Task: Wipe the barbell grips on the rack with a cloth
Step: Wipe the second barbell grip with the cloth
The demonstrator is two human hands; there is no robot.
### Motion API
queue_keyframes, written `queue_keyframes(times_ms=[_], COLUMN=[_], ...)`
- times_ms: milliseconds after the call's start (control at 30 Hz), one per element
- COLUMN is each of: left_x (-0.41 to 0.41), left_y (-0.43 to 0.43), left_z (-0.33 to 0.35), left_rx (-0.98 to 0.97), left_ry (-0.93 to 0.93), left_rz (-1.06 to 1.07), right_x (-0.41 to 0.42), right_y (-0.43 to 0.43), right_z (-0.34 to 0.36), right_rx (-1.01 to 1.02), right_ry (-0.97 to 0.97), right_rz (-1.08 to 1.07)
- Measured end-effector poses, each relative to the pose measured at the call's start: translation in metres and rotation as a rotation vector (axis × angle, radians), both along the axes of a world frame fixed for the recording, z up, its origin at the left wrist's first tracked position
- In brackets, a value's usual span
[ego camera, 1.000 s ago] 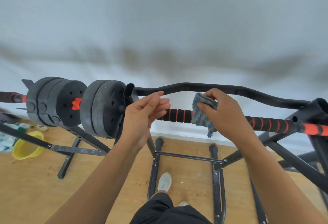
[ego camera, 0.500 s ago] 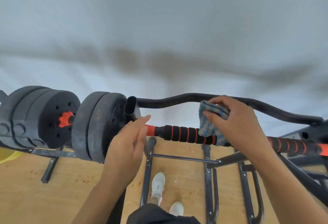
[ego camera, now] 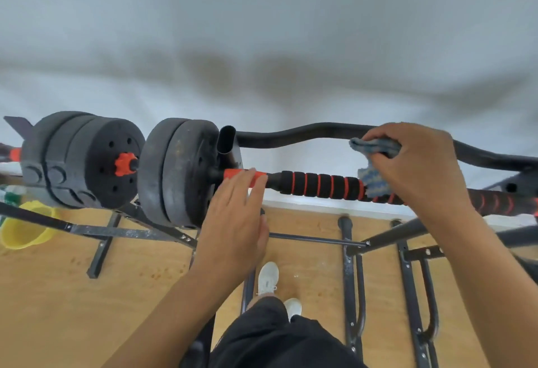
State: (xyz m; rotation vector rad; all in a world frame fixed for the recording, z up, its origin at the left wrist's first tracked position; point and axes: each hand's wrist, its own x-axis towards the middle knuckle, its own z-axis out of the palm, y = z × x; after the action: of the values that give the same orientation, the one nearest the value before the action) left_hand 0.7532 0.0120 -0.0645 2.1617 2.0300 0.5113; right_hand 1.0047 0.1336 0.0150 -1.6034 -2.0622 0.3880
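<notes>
Both hands have shifted along the barbell: the left hand (ego camera: 233, 219) has come down from mid-air onto the bar, and the right hand (ego camera: 413, 169) has carried the cloth (ego camera: 374, 163) further from the weight plates (ego camera: 177, 172).

Wiping of the ribbed foam grip (ego camera: 317, 185) is in progress. The blue cloth is bunched in the right hand's closed fingers and pressed onto the grip at its end far from the plates. The left hand lies flat with its fingers extended and nearly together, fingertips touching the orange sleeve (ego camera: 237, 174) just beside the plates, apparently steadying the bar and enclosing nothing. The next move probably calls for sliding the cloth along the grip, toward the plates or onward over the second ribbed section beyond the right hand.
</notes>
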Motion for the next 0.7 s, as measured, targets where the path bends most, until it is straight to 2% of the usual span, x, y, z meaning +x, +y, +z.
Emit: queue_keyframes(times_ms=[133, 267, 467, 700], left_x=[0.024, 0.037, 0.039, 0.045], left_y=[0.030, 0.053, 0.066, 0.085], left_z=[0.000, -0.013, -0.034, -0.043], left_rx=[0.027, 0.049, 0.185, 0.334], left_ry=[0.031, 0.086, 0.152, 0.217], left_rz=[-0.148, -0.165, -0.132, -0.059], right_x=[-0.007, -0.023, -0.026, -0.057], right_y=[0.007, -0.003, 0.005, -0.008], right_z=[-0.006, -0.034, -0.035, -0.039], right_rx=[0.026, -0.116, -0.121, -0.092], right_ry=[-0.268, -0.194, -0.172, -0.364], right_rz=[0.145, 0.251, 0.250, 0.240])
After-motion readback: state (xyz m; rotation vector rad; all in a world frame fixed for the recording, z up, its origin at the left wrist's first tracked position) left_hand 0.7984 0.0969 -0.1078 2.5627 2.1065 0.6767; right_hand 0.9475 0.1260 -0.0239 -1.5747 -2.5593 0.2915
